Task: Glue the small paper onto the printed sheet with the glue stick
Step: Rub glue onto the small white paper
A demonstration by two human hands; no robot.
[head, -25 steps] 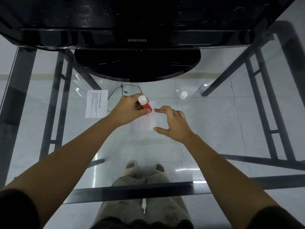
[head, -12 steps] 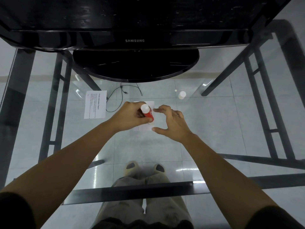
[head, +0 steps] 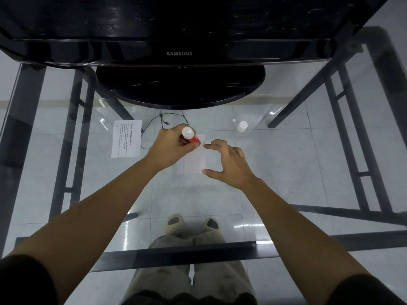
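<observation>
Left hand (head: 174, 148) clamps glue stick (head: 191, 137) over small paper (head: 193, 160); right hand (head: 231, 164) spread, cap (head: 242, 126) beyond.

Left hand (head: 170, 147) fisted, fingers curled tight; right hand (head: 231, 165) spread (thumb and forefinger apart).

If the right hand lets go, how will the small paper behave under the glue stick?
The small paper looks thin and light, so it would probably slide on the smooth glass table. The right hand pins its edge with fingertip and thumb, probably for that reason. The glue stick in the left hand might drag or wrinkle it.
</observation>
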